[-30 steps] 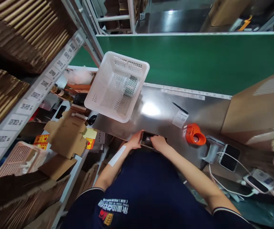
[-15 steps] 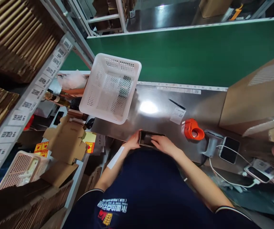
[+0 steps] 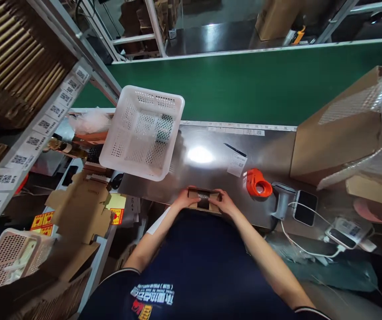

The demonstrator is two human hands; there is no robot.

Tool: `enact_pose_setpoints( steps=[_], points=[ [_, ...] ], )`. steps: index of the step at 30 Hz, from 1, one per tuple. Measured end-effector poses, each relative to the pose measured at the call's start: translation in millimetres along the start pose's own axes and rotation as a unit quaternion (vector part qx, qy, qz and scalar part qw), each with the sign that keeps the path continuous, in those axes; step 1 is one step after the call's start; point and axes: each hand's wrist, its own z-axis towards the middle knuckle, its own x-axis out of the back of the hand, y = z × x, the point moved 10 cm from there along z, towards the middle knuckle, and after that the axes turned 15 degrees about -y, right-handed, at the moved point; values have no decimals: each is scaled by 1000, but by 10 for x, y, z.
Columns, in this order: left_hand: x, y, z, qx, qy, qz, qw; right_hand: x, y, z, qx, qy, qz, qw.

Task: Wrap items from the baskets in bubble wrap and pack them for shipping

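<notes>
A small brown cardboard box (image 3: 204,194) rests at the front edge of the metal bench, close against my body. Its end flaps are folded partly inward, and a dark gap shows between them. My left hand (image 3: 185,199) is closed on the box's left end. At the right end, my right hand (image 3: 224,202) grips the box, thumb on the flap. What lies inside the box is too dark to make out. An orange tape dispenser (image 3: 258,184) stands on the bench to the right of my right hand.
A white plastic basket (image 3: 111,153) stands at the back left. Behind the bench runs a green conveyor belt (image 3: 237,89). A pen (image 3: 235,150), a paper slip (image 3: 236,165), a scanner (image 3: 281,200) and a phone (image 3: 305,207) lie rightward. A large carton (image 3: 331,133) stands at right.
My right hand has moved from inside the box to its right end. The box's end flaps are now folded inward. The whole view has shifted slightly.
</notes>
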Motion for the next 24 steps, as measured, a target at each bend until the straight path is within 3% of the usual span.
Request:
enact_pose_setpoints(
  steps=[3,6,10,12,16,19,22,24],
  points=[
    [59,92,-48,-20,42,93,995,-18,-3,31,19,19,-56,998],
    [136,189,-146,-83,96,211,969,32,-89,-87,88,77,-116,986],
    [75,253,-247,-176,140,355,907,-22,-344,-309,240,133,-218,937],
    [41,253,-278,-194,128,388,892,-41,-420,-359,281,133,-259,914],
    [-54,295,-435,-192,10,487,852,-118,-532,-431,339,20,-357,870],
    [-5,329,-635,-153,-43,543,825,-125,-528,-560,337,-70,-417,841],
    [15,335,-740,-109,-59,533,837,-136,-474,-642,302,-124,-430,842],
    [7,310,-716,-84,-40,485,869,-138,-455,-614,278,-119,-404,863]
  ],
)
